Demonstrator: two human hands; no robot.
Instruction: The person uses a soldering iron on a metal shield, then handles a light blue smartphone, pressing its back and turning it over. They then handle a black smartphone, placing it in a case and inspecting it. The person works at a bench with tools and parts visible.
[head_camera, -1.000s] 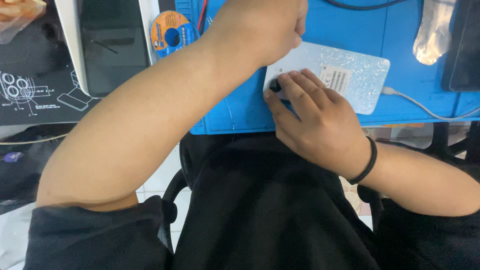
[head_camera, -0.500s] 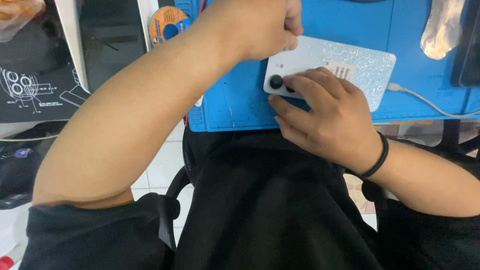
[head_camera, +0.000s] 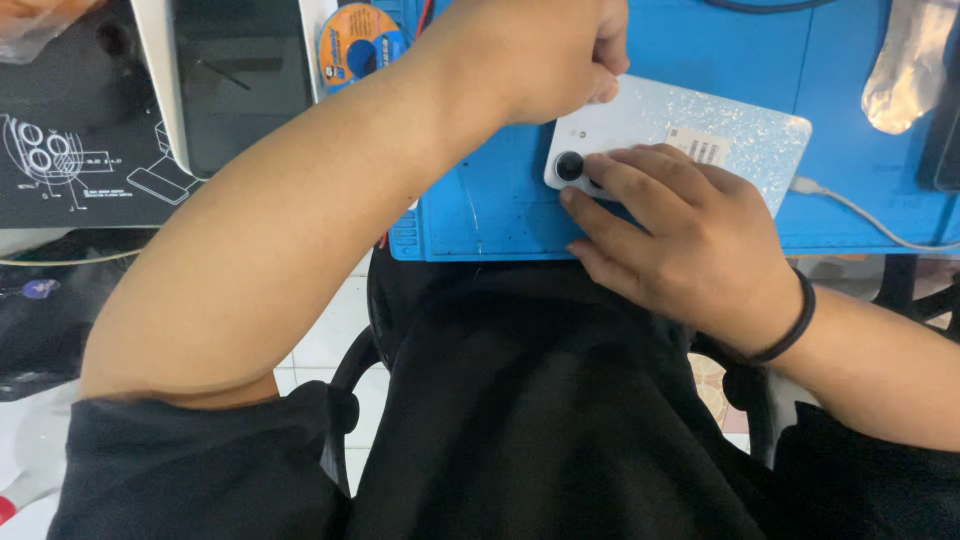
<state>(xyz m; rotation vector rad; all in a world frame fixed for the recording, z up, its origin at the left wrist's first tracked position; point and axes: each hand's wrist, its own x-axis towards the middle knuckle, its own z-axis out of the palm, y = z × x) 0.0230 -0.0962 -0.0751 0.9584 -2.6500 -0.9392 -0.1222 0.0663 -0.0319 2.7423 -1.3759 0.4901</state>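
white phone (head_camera: 690, 135): lying face down on blue mat (head_camera: 480, 210), long axis running left-right. right hand (head_camera: 690, 235) pressing flat, fingers spread over its camera end; left hand (head_camera: 545, 50) fisting at its upper-left corner, contents hidden.

White barcode label (head_camera: 698, 148) on phone back (head_camera: 740, 140); perhaps dark screen (head_camera: 240, 80) top left.

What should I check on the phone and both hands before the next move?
1. Phone lies flat, back up, on the blue mat: ok.
2. Right hand fingers pressing the phone near its camera: ok.
3. Left hand closed in a fist at the phone's top edge: ok.
4. What the left hand holds: cannot tell.
5. White cable running past the phone's right end, plugged in or not: cannot tell.
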